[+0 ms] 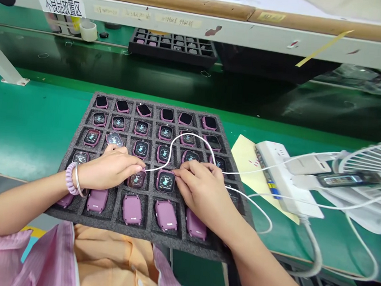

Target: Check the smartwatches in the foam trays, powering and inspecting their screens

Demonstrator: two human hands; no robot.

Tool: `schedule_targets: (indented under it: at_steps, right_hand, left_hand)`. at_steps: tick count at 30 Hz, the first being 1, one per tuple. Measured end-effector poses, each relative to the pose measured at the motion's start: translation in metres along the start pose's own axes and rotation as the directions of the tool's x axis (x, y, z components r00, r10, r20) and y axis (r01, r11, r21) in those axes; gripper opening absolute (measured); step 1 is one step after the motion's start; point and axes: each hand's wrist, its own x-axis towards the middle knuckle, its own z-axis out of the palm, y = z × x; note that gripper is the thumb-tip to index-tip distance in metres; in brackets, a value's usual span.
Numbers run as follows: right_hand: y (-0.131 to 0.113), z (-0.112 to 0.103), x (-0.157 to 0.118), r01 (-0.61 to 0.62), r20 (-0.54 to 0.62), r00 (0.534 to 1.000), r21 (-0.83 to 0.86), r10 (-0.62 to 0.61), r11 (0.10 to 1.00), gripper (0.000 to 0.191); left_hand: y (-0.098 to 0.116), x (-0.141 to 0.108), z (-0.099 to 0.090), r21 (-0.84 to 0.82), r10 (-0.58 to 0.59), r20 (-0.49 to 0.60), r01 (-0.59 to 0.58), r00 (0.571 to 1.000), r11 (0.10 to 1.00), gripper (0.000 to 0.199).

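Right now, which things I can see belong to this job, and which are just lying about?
Apparently in use:
- purple smartwatches
- gray foam tray
- white cable in the left hand

Probably just lying about:
- tape roll
- yellow paper
- white fan

Unclear: power strip.

Bright, even light is washing over the left hand (115,166) and right hand (203,186). Pale glare is veiling the watch face (115,138) just beyond the left hand. Shade is lying under the shelf (226,33) ahead; far right of the grip, the fan (380,159) is looking stretched.
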Motion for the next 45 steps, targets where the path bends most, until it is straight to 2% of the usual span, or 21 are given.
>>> schedule_targets:
  at_steps: [5, 10, 13, 16, 18, 20, 21, 22, 23, 24, 25, 27, 28, 30, 32, 35, 37, 40, 43, 45]
  right_hand:
    - [0.001, -0.001, 0.001, 0.008, -0.001, 1.000, -0.003, -0.008, 1.000, 0.025]
    - [-0.001, -0.001, 0.001, 0.010, 0.019, 1.000, -0.013, -0.010, 1.000, 0.026]
    - [-0.002, -0.002, 0.003, 0.009, 0.037, 0.999, -0.045, -0.007, 0.999, 0.027]
    - [-0.001, -0.011, 0.005, -0.032, -0.019, 0.999, -0.179, 0.029, 0.983, 0.027]
    - [-0.003, -0.022, 0.002, -0.112, -0.135, 0.988, -0.246, 0.080, 0.963, 0.024]
    - [-0.014, -0.035, -0.008, -0.157, -0.216, 0.968, -0.145, 0.124, 0.977, 0.019]
    - [-0.023, -0.039, -0.016, -0.128, -0.189, 0.974, -0.025, 0.121, 0.991, 0.018]
    - [-0.034, -0.041, -0.024, -0.056, -0.109, 0.991, 0.137, 0.071, 0.989, 0.020]
    - [-0.047, -0.042, -0.033, 0.046, -0.004, 0.999, 0.315, -0.047, 0.948, 0.026]
    - [-0.060, -0.041, -0.042, 0.119, 0.168, 0.961, 0.473, -0.222, 0.873, 0.029]
    - [-0.073, -0.038, -0.049, 0.177, 0.231, 0.904, 0.566, -0.360, 0.806, 0.030]
    - [-0.092, -0.033, -0.056, 0.150, 0.381, 0.814, 0.592, -0.439, 0.792, 0.019]
    - [-0.098, -0.031, -0.056, 0.127, 0.434, 0.791, 0.572, -0.430, 0.810, 0.014]
    - [-0.102, -0.029, -0.051, 0.072, 0.516, 0.764, 0.529, -0.387, 0.846, 0.022]
    - [-0.102, -0.028, -0.045, 0.045, 0.538, 0.758, 0.520, -0.369, 0.853, 0.031]
    - [-0.103, -0.025, -0.048, 0.015, 0.540, 0.774, 0.506, -0.331, 0.862, 0.034]
    - [-0.103, -0.021, -0.054, -0.005, 0.524, 0.799, 0.495, -0.294, 0.869, 0.034]
    - [-0.096, -0.013, -0.051, -0.031, 0.479, 0.839, 0.515, -0.258, 0.857, 0.036]
    - [-0.081, -0.005, -0.025, -0.056, 0.394, 0.897, 0.549, -0.199, 0.834, 0.033]
    - [-0.072, -0.004, -0.007, -0.058, 0.309, 0.939, 0.576, -0.151, 0.815, 0.027]
  left_hand:
    - [-0.003, 0.000, 0.005, 0.068, 0.054, -0.040, -0.051, 0.998, 0.996, 0.044]
    - [0.000, 0.000, 0.006, 0.111, 0.012, -0.042, -0.007, 0.999, 0.994, 0.038]
    - [0.003, 0.003, 0.006, 0.076, -0.007, -0.056, 0.011, 0.998, 0.997, 0.031]
    - [0.003, 0.003, 0.003, -0.013, -0.052, -0.157, 0.051, 0.986, 0.999, 0.020]
    - [0.003, 0.000, -0.002, -0.051, -0.093, -0.255, 0.083, 0.962, 0.995, 0.015]
    - [0.002, -0.006, -0.007, -0.048, -0.103, -0.362, 0.092, 0.926, 0.995, 0.013]
    - [0.002, -0.010, -0.009, -0.037, -0.094, -0.407, 0.087, 0.909, 0.996, 0.013]
    - [0.001, -0.013, -0.010, -0.025, -0.080, -0.434, 0.077, 0.898, 0.997, 0.014]
    - [0.001, -0.017, -0.010, -0.013, -0.068, -0.441, 0.070, 0.895, 0.997, 0.014]
    - [0.001, -0.019, -0.009, 0.003, -0.063, -0.434, 0.071, 0.899, 0.997, 0.015]
    - [0.001, -0.020, -0.007, 0.023, -0.066, -0.418, 0.083, 0.906, 0.996, 0.014]
    - [0.004, -0.020, -0.002, 0.080, -0.082, -0.382, 0.121, 0.921, 0.989, 0.015]
    - [0.005, -0.019, 0.001, 0.109, -0.090, -0.373, 0.140, 0.923, 0.984, 0.016]
    - [0.009, -0.015, 0.005, 0.153, -0.084, -0.349, 0.145, 0.933, 0.977, 0.018]
    - [0.013, -0.009, 0.007, 0.159, -0.059, -0.304, 0.112, 0.951, 0.981, 0.018]
    - [0.014, -0.004, 0.006, 0.104, -0.002, -0.244, 0.029, 0.970, 0.994, 0.017]
    - [0.011, -0.005, 0.000, 0.078, 0.026, -0.275, -0.005, 0.961, 0.997, 0.016]
    - [0.004, -0.018, -0.018, 0.073, 0.076, -0.441, -0.049, 0.895, 0.996, 0.017]
    - [-0.008, -0.041, -0.039, 0.068, 0.059, -0.587, -0.024, 0.808, 0.997, 0.018]
    - [-0.016, -0.058, -0.047, 0.053, 0.009, -0.598, 0.028, 0.801, 0.998, 0.018]
